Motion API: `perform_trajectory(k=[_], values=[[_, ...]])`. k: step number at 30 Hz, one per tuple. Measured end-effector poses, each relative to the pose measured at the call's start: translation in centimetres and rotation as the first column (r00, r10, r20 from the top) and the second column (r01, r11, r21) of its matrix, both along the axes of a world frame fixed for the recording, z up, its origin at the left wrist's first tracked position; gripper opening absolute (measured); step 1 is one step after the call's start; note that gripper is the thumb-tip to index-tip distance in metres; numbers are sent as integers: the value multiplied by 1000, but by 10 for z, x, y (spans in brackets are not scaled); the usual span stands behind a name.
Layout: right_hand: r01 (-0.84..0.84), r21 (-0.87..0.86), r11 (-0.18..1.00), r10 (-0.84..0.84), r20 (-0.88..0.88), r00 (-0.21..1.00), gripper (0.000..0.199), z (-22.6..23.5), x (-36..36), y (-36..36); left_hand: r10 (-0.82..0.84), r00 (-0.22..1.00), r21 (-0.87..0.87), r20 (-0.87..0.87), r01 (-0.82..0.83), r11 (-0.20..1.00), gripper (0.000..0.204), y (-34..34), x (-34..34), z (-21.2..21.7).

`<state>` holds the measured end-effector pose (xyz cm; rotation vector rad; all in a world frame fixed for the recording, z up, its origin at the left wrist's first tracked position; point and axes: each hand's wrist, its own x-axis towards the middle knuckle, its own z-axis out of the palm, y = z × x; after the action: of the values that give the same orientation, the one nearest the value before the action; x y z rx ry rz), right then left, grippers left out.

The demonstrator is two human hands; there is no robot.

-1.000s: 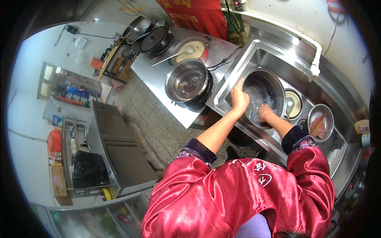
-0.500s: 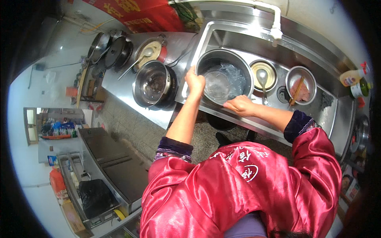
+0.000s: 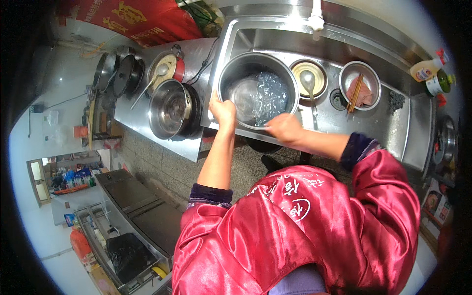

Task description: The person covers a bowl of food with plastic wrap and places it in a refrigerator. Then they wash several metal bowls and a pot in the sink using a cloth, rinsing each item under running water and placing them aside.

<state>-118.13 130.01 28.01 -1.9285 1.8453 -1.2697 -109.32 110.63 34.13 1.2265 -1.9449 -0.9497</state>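
Step in hand, by the look of it: rinsing out the big steel pot (image 3: 258, 88) in the sink (image 3: 393, 123). Left hand (image 3: 222, 109) grips the pot rim at approx 8 o'clock, fingers curled and clamped on the edge. Right hand (image 3: 283, 128) sits at the rim at approx 5 o'clock, touching it; fingers look bunched together but whether they actually pinch the rim can't be told. Next move prob. calls for a firm two-hand hold and a steady tilt so the water doesn't slop over the near edge.

Containers:
- Pot: in the sink's left part, under the tap (image 3: 315, 20) at 12 o'clock; holds shallow clear water, rippled, on its right side.
- Small bowl (image 3: 309, 78), at 3 o'clock of the pot, just beside it: yellowish inside, w/ a ladle (image 3: 309, 86) lying in it.
- Steel bowl (image 3: 360, 84), further right: pinkish contents, chopsticks (image 3: 355, 93) across it.
- On the counter at 9 o'clock: empty-looking steel basin (image 3: 170, 109).
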Motion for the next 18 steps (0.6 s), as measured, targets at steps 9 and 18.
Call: perform_trajectory(k=[9,18], values=[[161,260,952,203,-931,304,24,-47,-130,-67,-124,982,-88,142,137,987,63,28,5,17],[-59,858,511,139,-15,990,28,-62,26,-93,-63,998,-163,0,62,985,54,39,6,22]])
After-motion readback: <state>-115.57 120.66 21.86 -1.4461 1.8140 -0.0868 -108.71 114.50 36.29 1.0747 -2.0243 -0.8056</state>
